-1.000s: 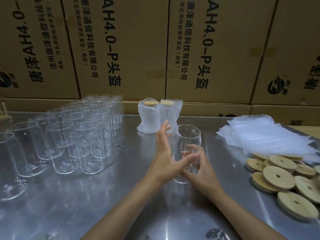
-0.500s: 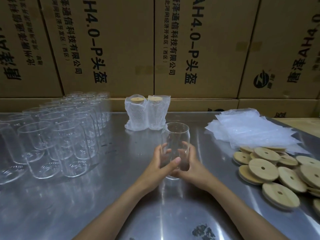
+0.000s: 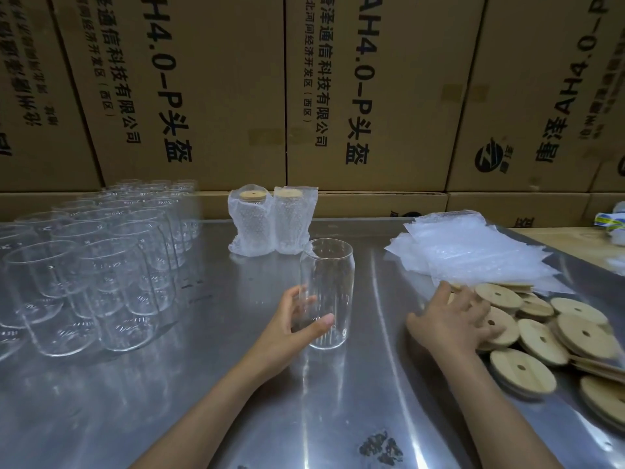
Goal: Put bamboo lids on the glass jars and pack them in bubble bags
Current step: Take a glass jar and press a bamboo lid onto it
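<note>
A clear glass jar (image 3: 329, 282) stands upright on the steel table (image 3: 236, 384) in the middle, with no lid on it. My left hand (image 3: 291, 330) is wrapped around its lower part. My right hand (image 3: 449, 319) lies with spread fingers on the near edge of a heap of round bamboo lids (image 3: 541, 336) at the right; I cannot tell if it grips one. Flat bubble bags (image 3: 473, 248) are piled behind the lids. Two lidded jars in bubble bags (image 3: 270, 221) stand at the back centre.
Several empty glass jars (image 3: 94, 265) crowd the left side of the table. A wall of printed cardboard boxes (image 3: 338, 96) runs right behind the table. A white and blue object (image 3: 612, 225) sits at the far right edge.
My right hand has let go of the jar and moved right onto the bamboo lids. My left hand keeps holding the jar, which now stands on the table.
</note>
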The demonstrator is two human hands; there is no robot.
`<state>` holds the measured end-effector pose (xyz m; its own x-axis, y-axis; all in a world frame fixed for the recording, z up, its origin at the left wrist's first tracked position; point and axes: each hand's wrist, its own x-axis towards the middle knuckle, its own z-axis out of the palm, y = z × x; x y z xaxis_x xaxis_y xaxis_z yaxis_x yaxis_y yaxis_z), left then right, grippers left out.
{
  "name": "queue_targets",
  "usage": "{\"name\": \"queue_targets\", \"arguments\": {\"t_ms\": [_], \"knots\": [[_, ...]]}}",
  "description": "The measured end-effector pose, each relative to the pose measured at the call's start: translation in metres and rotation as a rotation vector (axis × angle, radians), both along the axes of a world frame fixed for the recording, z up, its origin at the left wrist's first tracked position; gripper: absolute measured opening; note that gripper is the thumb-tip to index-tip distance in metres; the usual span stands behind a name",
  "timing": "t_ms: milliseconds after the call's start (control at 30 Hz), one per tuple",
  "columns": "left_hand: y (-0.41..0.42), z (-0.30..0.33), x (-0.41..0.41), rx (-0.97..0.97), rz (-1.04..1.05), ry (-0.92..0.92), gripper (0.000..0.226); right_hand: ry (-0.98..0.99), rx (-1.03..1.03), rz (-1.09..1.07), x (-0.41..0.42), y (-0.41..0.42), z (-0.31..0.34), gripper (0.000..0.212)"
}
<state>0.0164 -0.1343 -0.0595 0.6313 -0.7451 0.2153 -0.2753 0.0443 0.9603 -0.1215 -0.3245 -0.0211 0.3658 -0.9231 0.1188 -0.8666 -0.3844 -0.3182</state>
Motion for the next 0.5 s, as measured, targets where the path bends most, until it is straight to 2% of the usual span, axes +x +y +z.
{"name": "queue_targets", "arguments": {"t_ms": [200,367,467,500], "knots": [[0.001,0.003,-0.002,0.017,0.007,-0.02,0.084,0.077,-0.146,0.195,0.009,0.017,-0.01,0.061],[0.001,0.001,-0.002,0.031,0.019,-0.036,0.088,-0.103,-0.075,0.492,0.014,0.022,-0.009,0.049],[0.0,0.0,-0.001,0.037,0.015,-0.044,0.088,-0.018,-0.232,0.353,0.012,0.02,-0.006,0.047],[0.0,0.0,-0.001,0.04,0.015,-0.047,0.088,0.05,-0.211,0.272,0.01,0.019,-0.006,0.048]]}}
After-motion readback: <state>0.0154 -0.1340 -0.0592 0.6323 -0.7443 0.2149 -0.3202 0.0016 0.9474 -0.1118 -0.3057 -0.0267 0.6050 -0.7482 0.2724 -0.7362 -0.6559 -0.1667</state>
